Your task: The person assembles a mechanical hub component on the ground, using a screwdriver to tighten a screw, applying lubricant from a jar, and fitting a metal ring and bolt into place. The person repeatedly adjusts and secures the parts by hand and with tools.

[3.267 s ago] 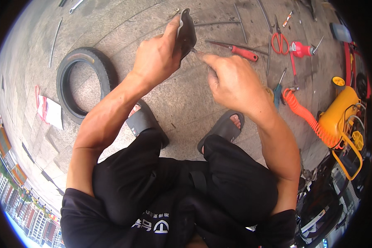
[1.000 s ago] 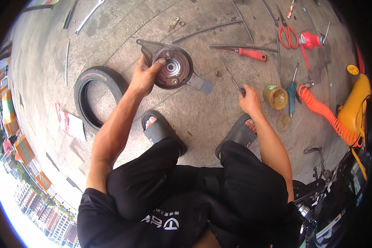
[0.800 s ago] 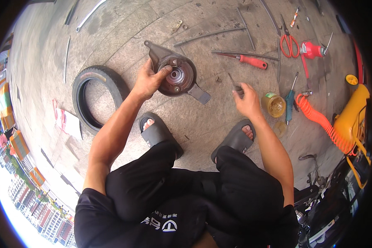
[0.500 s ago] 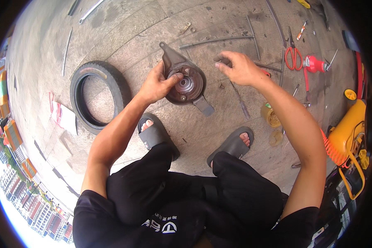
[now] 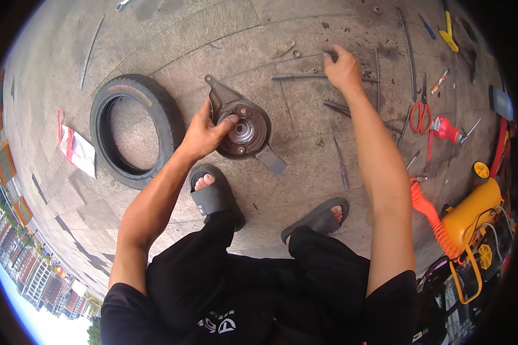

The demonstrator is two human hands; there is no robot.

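Observation:
A round metal drum brake assembly (image 5: 258, 123), with a tapered arm at the top and a flat grey tab at the lower right, is held in my left hand (image 5: 201, 133). My thumb presses on its face near the centre hub, and the other fingers are hidden behind it. Farther out to the right, my right hand (image 5: 345, 70) hovers over or beside a long dark T-shaped rod tool (image 5: 305, 76). Its thumb and forefinger are apart, with nothing visible between them. A small bolt-like piece (image 5: 284, 49) and a nut (image 5: 296, 53) lie left of that hand.
A black tyre (image 5: 168, 115) lies left of my left arm, beside a white-and-red packet (image 5: 77, 150). To the right are red-handled scissors (image 5: 421, 117), a red bottle (image 5: 446, 130), an orange coiled hose (image 5: 430, 211) and a yellow tank (image 5: 472, 210). A screwdriver-like tool (image 5: 343, 172) lies near my right foot.
My right hand has moved farther away from me, toward the rod tool and small parts. The view has shifted; my left hand keeps hold of the drum brake assembly.

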